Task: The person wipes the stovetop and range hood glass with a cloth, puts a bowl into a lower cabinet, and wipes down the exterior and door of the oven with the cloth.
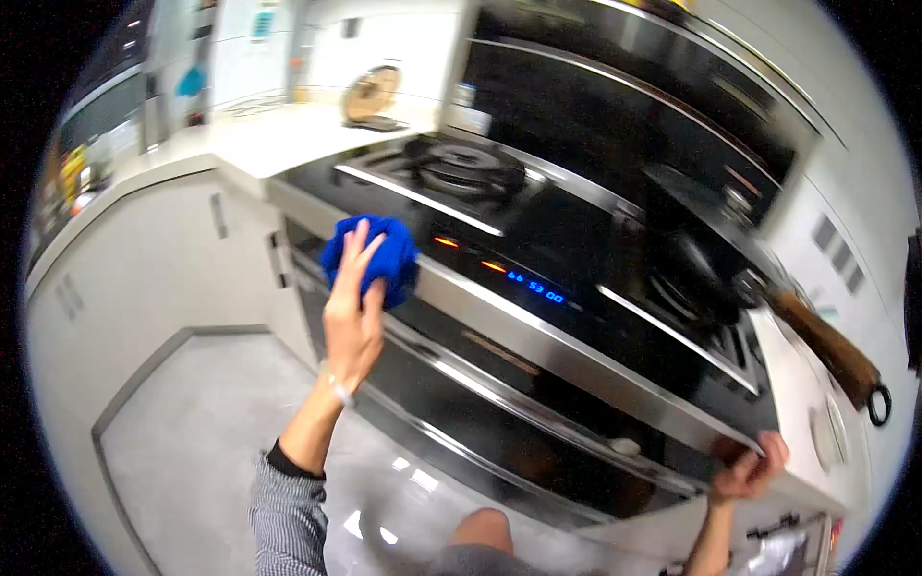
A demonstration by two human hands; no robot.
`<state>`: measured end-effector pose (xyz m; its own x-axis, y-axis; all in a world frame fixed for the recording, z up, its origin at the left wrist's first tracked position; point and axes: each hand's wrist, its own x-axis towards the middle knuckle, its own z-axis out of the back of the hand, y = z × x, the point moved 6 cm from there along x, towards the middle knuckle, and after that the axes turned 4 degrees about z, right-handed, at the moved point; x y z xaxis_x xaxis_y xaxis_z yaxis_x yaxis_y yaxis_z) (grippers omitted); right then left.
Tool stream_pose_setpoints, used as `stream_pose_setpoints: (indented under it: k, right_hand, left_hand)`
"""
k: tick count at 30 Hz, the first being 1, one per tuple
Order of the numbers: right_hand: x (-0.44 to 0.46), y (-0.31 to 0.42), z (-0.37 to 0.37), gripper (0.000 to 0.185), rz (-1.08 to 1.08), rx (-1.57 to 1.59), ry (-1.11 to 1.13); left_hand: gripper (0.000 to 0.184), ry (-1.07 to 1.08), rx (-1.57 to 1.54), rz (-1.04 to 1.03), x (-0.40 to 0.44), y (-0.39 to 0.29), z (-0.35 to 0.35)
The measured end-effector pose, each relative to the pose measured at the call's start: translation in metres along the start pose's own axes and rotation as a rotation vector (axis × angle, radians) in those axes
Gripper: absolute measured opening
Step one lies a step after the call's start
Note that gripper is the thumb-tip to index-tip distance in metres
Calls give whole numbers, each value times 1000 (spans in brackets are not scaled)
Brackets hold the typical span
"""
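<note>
A bunched blue cloth is under my left hand, whose fingers spread over it and press it to the left part of the front edge of the black cooktop. At the cooktop's right front corner, my right hand rests on the edge with its fingers partly bent and no object visible in it. Between the hands, the steel front strip runs above the black oven front. Blue digits and orange marks glow on the display. The picture is slightly blurred.
A wok with a wooden handle sits on the right burner, its handle reaching over the right counter. The left burner bears a black grate. A round wooden board stands on the white counter. White plates are at far right.
</note>
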<state>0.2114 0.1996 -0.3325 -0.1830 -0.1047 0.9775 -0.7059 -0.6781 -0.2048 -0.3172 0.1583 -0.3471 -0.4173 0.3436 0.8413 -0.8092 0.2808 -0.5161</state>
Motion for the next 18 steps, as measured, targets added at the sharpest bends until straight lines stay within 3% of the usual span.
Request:
stream_pose_setpoints:
  k: [2, 4, 6, 8, 10, 13, 18]
  right_hand:
    - [12, 7, 1, 21, 9, -21, -14]
    - [9, 2, 1, 18, 13, 10, -19]
    - [10, -1, 5, 17, -84, 48, -65]
    - [12, -1, 6, 15, -72, 41, -13]
    - [19, 4, 4, 12, -62, 65, 10]
    - [22, 2, 5, 12, -55, 126, 34]
    - [17, 4, 9, 11, -65, 222, -8]
  left_hand:
    - [40, -6, -171, -11, -30, -39, -16]
    - [39, -12, -307, -170, -66, -82, -51]
    - [42, -56, -479, -180, -114, -124, -84]
    - [46, -6, -438, -166, -159, -168, -120]
    - [49, 267, -414, -127, -186, -208, -169]
    - [51, -18, -86, -222, -193, -211, -186]
    - [39, -110, -36, -207, -189, -212, -189]
